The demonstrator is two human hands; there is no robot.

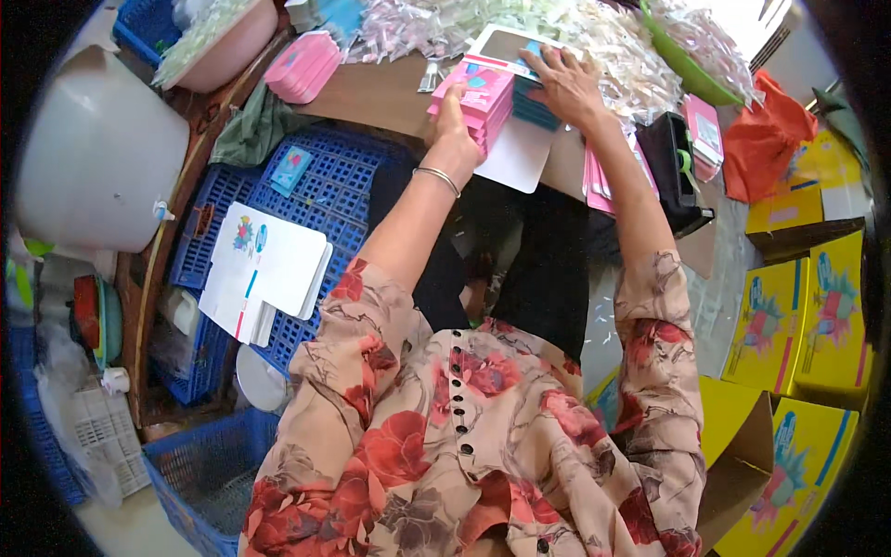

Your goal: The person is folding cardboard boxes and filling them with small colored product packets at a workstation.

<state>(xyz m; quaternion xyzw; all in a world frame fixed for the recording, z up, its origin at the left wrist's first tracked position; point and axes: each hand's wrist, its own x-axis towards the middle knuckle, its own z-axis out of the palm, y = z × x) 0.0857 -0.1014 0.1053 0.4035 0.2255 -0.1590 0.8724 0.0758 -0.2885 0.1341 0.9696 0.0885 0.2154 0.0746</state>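
Note:
My left hand (452,121) grips a thick stack of pink flat packets (478,97) from its near side, over the wooden board (376,93). A thin bangle sits on that wrist. My right hand (568,85) lies flat with fingers spread on a stack of blue packets (534,110), just right of the pink stack. A white card sheet (515,156) lies under both stacks. Behind them is a heap of small clear wrapped items (613,42).
A blue plastic crate (320,176) at left carries a pile of flat white cartons (264,269). A pink case (302,65) and a large white tub (93,158) sit farther left. A black tape dispenser (677,162) and yellow boxes (803,320) stand at right.

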